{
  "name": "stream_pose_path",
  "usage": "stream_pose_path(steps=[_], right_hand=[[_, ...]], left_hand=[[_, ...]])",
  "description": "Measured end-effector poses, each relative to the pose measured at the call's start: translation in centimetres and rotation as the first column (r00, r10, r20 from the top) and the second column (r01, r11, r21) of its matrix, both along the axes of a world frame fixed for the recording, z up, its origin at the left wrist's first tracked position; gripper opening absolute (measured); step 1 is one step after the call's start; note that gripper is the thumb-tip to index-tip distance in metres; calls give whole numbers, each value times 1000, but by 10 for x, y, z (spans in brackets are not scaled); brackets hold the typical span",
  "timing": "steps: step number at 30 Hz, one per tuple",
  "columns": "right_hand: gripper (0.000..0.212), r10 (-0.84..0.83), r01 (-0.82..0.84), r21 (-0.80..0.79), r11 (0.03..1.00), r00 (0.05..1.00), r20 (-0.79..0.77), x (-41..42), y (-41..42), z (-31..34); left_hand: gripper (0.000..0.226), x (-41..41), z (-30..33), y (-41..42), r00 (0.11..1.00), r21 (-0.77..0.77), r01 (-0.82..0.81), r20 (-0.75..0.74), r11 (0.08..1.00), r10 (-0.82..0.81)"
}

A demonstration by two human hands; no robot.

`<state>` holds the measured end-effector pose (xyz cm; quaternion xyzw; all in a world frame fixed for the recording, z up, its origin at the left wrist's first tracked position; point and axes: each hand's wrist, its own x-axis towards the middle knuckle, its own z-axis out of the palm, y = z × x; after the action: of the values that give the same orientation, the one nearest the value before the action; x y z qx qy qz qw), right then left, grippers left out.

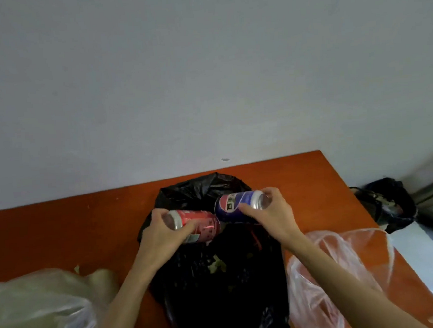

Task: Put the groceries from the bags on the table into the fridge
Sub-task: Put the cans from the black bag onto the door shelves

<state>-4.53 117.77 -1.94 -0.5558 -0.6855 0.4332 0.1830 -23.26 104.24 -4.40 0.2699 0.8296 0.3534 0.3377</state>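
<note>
A black plastic bag (213, 287) lies open in the middle of the orange table (61, 226). My left hand (161, 234) grips a red soda can (201, 225) by its top end, held on its side above the bag. My right hand (270, 216) grips a blue soda can (236, 203) the same way, tilted on its side just right of the red one. The two cans nearly touch over the bag's mouth. Green leafy scraps (217, 265) lie on the black bag. The fridge is out of view.
A clear plastic bag (36, 309) with pale greens sits at the near left. A crumpled clear pinkish bag (328, 279) lies at the near right. Another black bag (390, 203) rests beyond the table's right edge. A grey wall rises behind the table.
</note>
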Motion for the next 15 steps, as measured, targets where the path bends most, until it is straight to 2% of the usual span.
stream_pose_path(steps=[2,4,5,7,8,10,12,13,15], right_hand=[[60,-232,201,-172,964,955,-185,21,-6,14],[56,-399,314,-291,904,863,-309,42,-12,26],[53,-471,349,-353,868,804,-363,53,-16,32],[43,-582,357,-488,796,672,-458,78,-27,41],[36,-632,343,-554,758,594,-498,93,-34,44],[32,-743,286,-696,658,396,-540,123,-47,50],[49,-808,207,-783,586,221,-546,153,-61,58],[55,-817,165,-801,575,162,-553,168,-69,63],[51,-812,115,-804,583,71,-579,201,-86,74]], left_hand=[[66,-2,4,2,975,112,-114,206,987,90],[76,8,17,8,886,198,-195,456,960,86],[68,16,24,11,823,222,-218,566,950,57],[30,38,41,14,648,245,-263,761,933,-17],[22,49,46,16,570,242,-254,820,936,-58],[32,73,57,16,490,234,-166,862,958,-126],[34,99,66,17,496,252,-63,847,966,-189],[35,116,74,17,513,259,-30,833,965,-207],[43,151,86,15,503,275,44,825,960,-259]])
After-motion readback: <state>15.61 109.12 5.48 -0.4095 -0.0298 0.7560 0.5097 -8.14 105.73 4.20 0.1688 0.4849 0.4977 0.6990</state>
